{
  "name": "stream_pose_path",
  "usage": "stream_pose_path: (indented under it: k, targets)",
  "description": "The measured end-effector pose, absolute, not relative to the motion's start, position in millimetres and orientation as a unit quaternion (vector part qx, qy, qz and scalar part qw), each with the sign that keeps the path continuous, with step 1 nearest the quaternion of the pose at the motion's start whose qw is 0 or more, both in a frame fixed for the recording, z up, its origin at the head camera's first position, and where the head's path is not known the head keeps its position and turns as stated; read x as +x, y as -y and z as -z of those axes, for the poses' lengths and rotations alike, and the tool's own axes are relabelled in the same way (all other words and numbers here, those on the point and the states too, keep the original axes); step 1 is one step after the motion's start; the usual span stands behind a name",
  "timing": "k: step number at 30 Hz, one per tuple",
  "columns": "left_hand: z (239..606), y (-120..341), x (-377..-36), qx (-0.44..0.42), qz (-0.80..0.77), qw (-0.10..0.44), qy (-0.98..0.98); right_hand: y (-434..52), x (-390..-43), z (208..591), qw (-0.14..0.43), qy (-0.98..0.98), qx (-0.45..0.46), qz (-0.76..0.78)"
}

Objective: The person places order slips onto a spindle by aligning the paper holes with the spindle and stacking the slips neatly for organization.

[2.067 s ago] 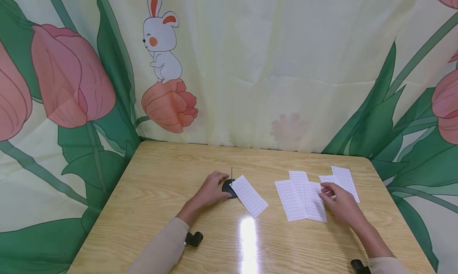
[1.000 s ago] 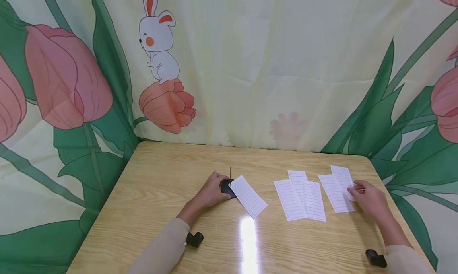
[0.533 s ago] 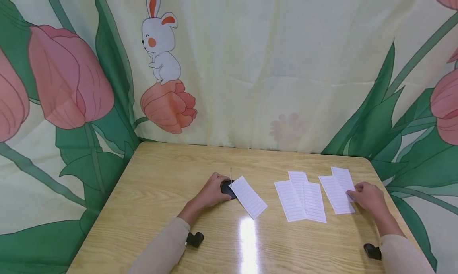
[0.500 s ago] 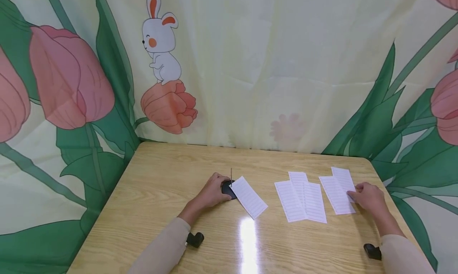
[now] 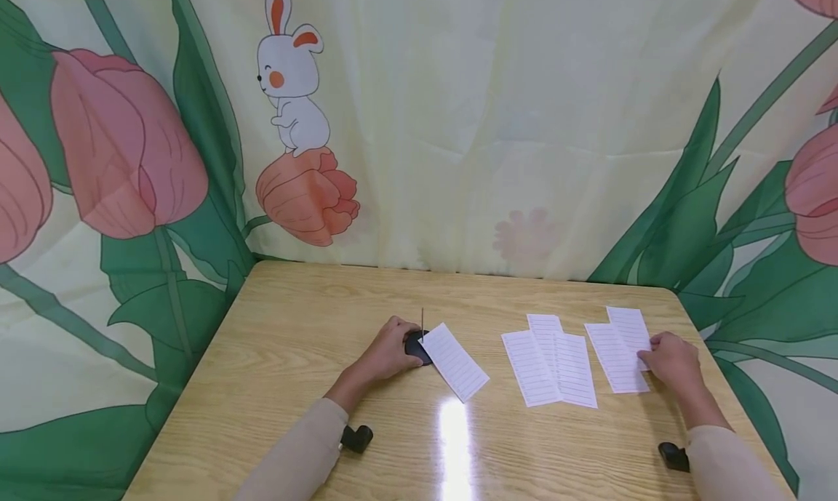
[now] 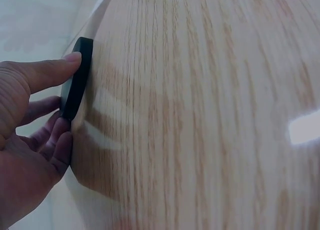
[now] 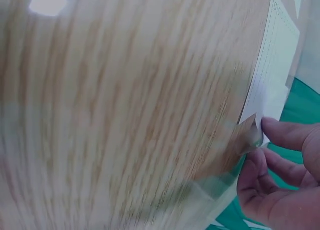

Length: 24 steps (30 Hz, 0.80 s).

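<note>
My left hand (image 5: 385, 353) grips the rim of a round black receipt spike base (image 5: 414, 348), with the thin spike (image 5: 422, 323) upright on it. One corner of a lined white paper slip (image 5: 456, 364) lies at the spike; the rest reaches down to the right. In the left wrist view, thumb and fingers hold opposite sides of the black base (image 6: 79, 83). My right hand (image 5: 676, 361) is at the right edge of a lined paper slip (image 5: 631, 328). The right wrist view shows thumb and fingertips pinching a lifted corner of a slip (image 7: 272, 65).
Another slip (image 5: 614, 359) overlaps the one at my right hand. Three overlapping lined slips (image 5: 550, 363) lie between the spike and that pair. The wooden table (image 5: 314, 297) meets a printed curtain (image 5: 445, 123) at its far edge.
My right hand has moved right, from beside the three overlapping slips to the edge of the far-right slip, where it now pinches. My left hand keeps its hold on the base.
</note>
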<state>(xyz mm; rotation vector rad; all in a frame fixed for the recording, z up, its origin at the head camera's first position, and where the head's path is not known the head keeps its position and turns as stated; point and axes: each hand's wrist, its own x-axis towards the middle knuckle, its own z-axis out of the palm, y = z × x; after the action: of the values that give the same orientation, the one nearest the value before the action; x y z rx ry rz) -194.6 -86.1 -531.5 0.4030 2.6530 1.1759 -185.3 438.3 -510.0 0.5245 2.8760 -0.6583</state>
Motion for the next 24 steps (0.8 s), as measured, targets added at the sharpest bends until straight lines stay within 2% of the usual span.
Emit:
stream_pose_path:
  k: [15,24]
  targets:
    - [534.8,86.5,-194.6,0.142,-0.397,0.102,-0.901,-442.1,-189.4,514.9,0.109,-0.933,0.226,0.259]
    - [534.8,86.7,-194.1,0.142,-0.396,0.097,-0.902,-443.4,-186.3,516.1,0.104,-0.934,0.205,0.272]
